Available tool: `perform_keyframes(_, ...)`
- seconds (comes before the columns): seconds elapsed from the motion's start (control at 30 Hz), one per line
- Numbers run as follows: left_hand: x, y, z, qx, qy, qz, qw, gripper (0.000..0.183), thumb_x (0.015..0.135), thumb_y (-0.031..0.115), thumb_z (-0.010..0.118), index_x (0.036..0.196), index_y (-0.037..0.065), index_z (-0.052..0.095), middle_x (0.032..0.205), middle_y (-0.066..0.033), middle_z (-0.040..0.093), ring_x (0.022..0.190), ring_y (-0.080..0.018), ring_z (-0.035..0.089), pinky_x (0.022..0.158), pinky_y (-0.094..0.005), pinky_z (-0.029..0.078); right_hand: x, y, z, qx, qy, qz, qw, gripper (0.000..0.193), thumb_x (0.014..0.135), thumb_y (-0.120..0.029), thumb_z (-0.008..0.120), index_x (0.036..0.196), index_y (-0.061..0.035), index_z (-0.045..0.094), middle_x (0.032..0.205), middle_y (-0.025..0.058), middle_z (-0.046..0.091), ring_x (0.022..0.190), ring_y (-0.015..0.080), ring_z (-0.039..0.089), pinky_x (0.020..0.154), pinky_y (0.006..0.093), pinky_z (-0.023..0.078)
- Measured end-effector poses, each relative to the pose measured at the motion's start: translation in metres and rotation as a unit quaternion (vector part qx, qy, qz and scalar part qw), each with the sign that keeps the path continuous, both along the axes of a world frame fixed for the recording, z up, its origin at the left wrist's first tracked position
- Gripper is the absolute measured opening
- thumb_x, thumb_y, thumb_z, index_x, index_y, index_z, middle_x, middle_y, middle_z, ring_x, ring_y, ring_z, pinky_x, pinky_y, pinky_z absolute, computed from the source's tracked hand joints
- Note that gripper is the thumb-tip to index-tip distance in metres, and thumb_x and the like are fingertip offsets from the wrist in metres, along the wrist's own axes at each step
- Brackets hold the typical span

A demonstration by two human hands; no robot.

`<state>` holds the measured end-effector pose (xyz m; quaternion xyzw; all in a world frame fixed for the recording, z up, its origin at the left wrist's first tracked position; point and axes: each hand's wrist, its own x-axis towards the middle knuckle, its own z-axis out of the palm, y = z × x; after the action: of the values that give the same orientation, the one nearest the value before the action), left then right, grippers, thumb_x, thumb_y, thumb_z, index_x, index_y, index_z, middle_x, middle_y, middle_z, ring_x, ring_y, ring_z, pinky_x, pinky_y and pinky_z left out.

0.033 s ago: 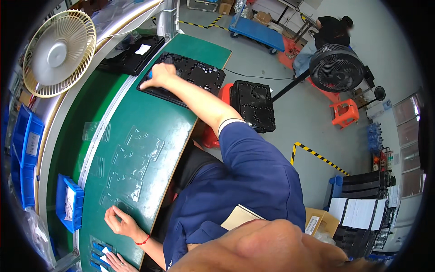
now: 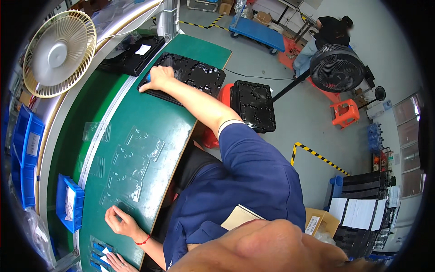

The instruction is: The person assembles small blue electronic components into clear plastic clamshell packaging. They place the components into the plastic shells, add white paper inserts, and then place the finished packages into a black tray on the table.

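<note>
My right hand is over the left end of a black moulded tray on the far part of the green table. Its fingers are curled down around a small blue piece, mostly hidden by the hand; the thumb sticks out past the tray's edge. My left hand, with a red bracelet at the wrist, hovers at the near end of a row of clear plastic blister trays. Its fingers are bent and apart, and nothing shows in them.
Another person's hand touches blue pieces at the lower left. A blue bin stands along the conveyor. More black trays are stacked off the table's right edge. A pale fan is at the upper left.
My right hand has shifted slightly down and left over the black tray's end. My left hand has stayed in place.
</note>
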<state>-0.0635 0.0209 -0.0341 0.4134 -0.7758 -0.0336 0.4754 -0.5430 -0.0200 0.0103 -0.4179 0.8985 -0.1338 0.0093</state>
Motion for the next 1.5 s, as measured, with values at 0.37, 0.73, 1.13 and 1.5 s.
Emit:
perform_keyframes(0.37, -0.004, 0.001, 0.001, -0.005, 0.02, -0.016, 1.0, 0.002, 0.086, -0.004, 0.065, 0.085, -0.005, 0.063, 0.085, -0.0156, 0.064, 0.077, -0.0286, 0.062, 0.068, -0.0369, 0.051, 0.007, -0.012, 0.007, 0.08, 0.043, 0.007, 0.996, 0.1, 0.051, -0.076, 0.075, 0.111, 0.004, 0.062, 0.102, 0.0147, 0.07, 0.097, 0.026, 0.067, 0.093, 0.0362, 0.041)
perform_keyframes(0.73, -0.052, 0.034, 0.023, 0.429, 0.277, -0.299, 0.806, 0.064, 0.086, 0.007, 0.068, 0.143, 0.006, 0.04, 0.131, -0.017, 0.052, 0.117, -0.0256, 0.055, 0.092, -0.0367, 0.051, 0.15, 0.027, 0.04, -0.183, -0.302, 0.274, 0.894, 0.044, 0.071, -0.039, 0.081, 0.086, -0.0009, 0.063, 0.074, 0.0129, 0.065, 0.069, 0.0194, 0.064, 0.064, 0.0357, 0.05)
perform_keyframes(1.13, -0.017, 0.051, 0.016, 0.603, 0.525, -0.352, 0.487, 0.049, 0.092, 0.002, 0.059, 0.136, 0.002, 0.038, 0.125, -0.0151, 0.055, 0.113, -0.0318, 0.06, 0.085, -0.0413, 0.06, 0.292, 0.036, -0.002, -0.059, -0.613, 0.468, 0.634, 0.036, 0.086, -0.006, 0.069, 0.12, 0.0003, 0.059, 0.087, 0.0003, 0.062, 0.075, 0.0045, 0.053, 0.071, 0.0211, 0.047)
perform_keyframes(1.5, 0.054, 0.065, 0.01, 0.509, 0.62, -0.246, 0.543, 0.058, 0.094, 0.001, 0.052, 0.146, 0.003, 0.026, 0.126, -0.0221, 0.054, 0.109, -0.0356, 0.061, 0.076, -0.0414, 0.063, 0.341, -0.009, -0.011, -0.012, -0.627, 0.404, 0.666, 0.028, 0.087, -0.006, 0.069, 0.112, -0.002, 0.058, 0.066, -0.0006, 0.061, 0.058, 0.0037, 0.051, 0.055, 0.0205, 0.041)
